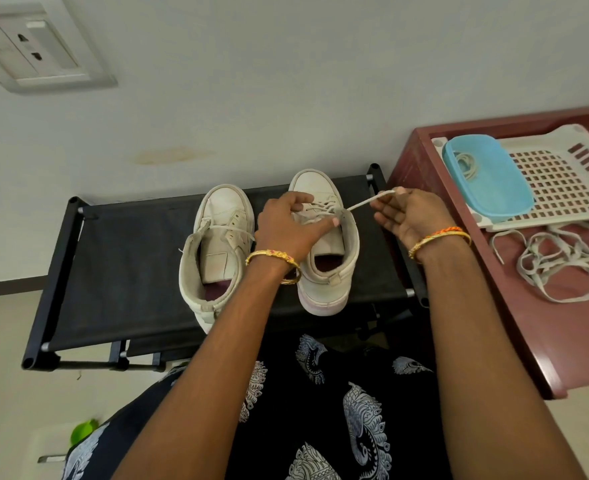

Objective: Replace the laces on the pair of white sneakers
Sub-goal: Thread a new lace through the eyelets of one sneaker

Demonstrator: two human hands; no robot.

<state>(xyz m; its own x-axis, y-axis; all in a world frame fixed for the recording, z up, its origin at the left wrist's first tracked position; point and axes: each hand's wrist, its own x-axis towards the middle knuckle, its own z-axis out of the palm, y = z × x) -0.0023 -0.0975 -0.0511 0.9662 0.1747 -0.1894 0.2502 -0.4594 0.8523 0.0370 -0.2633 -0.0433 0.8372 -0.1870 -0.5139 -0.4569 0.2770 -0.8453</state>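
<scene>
Now my left hand (288, 223) steadies the right sneaker (324, 244) on the black rack (120, 271), fingers at its eyelets; my right hand (407, 220) pinches its lace (362, 203), pulled taut. Left sneaker (213, 251) looks mostly unlaced. Loose laces (560, 261) lie on the red table (528, 323). Judging approx. halfway w/ both shoes unfinished.

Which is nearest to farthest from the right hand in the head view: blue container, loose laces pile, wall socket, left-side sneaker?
From the right hand, which pinches the lace:
1. Blue container, just to its right on the white tray.
2. Loose laces pile on the red table and left-side sneaker on the black rack: too close to call.
3. Wall socket, far upper left.
</scene>
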